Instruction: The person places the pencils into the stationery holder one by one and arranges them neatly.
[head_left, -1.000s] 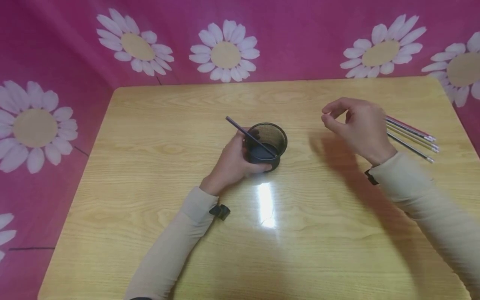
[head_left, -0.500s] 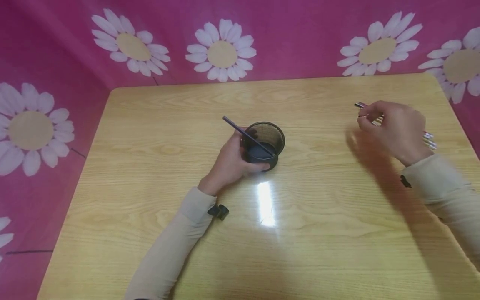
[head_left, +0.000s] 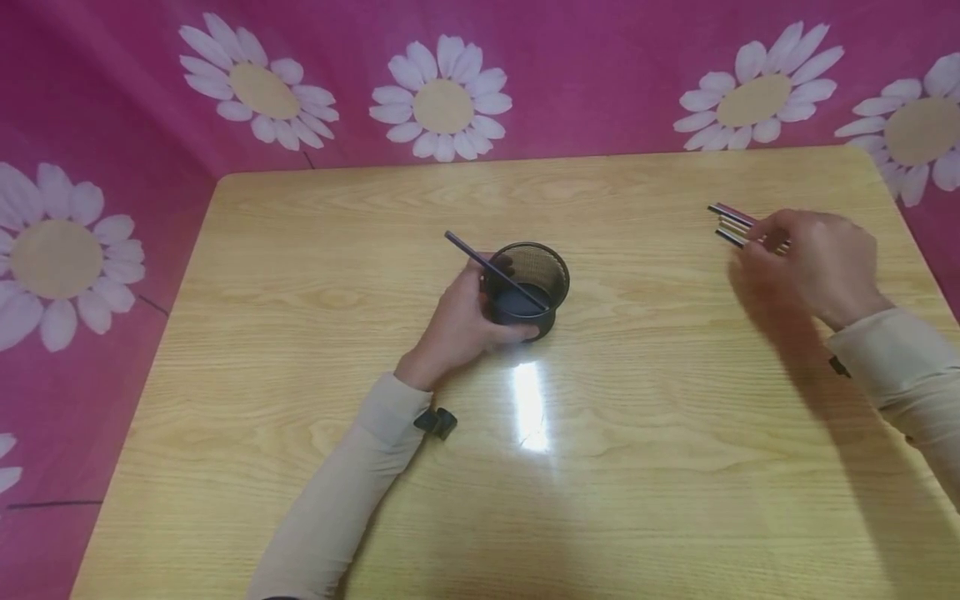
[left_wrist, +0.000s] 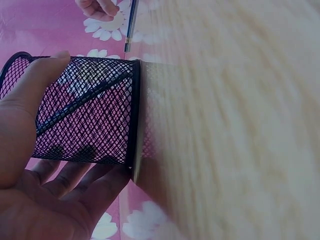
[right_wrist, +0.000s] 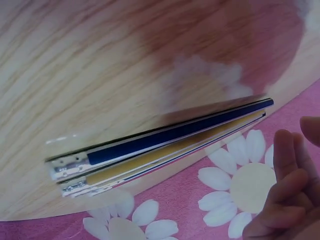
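Cup (head_left: pixel 519 306) gripped by left hand (head_left: pixel 459 321); right hand (head_left: pixel 831 265), loosely curled, hovers near pencils (right_wrist: pixel 162 136).

White glare (head_left: pixel 530 408) streaks the table (head_left: pixel 637 492); both wrist views look hazy.

The black round wire-mesh cup (head_left: pixel 546 265) stands on the pale, round-cornered wood-grain desk (head_left: pixel 637 400). In it leans one slim dark pencil (head_left: pixel 497 271), its lower end at the cup's right inside, its upper end past the rim to the left and rear. The left hand (head_left: pixel 461 321) is round the cup's left side, thumb in front; its beige cloth sleeve (head_left: pixel 345 500) lies before the cup, to the left. Well right of the cup and slightly farther back, slim dark, yellow and red pencils (right_wrist: pixel 160 138) lie side by side on the desk, the right hand (head_left: pixel 821 262) above them. Behind and left of the cup, past the desk's edges, is pink flower-printed cloth (head_left: pixel 592 75).
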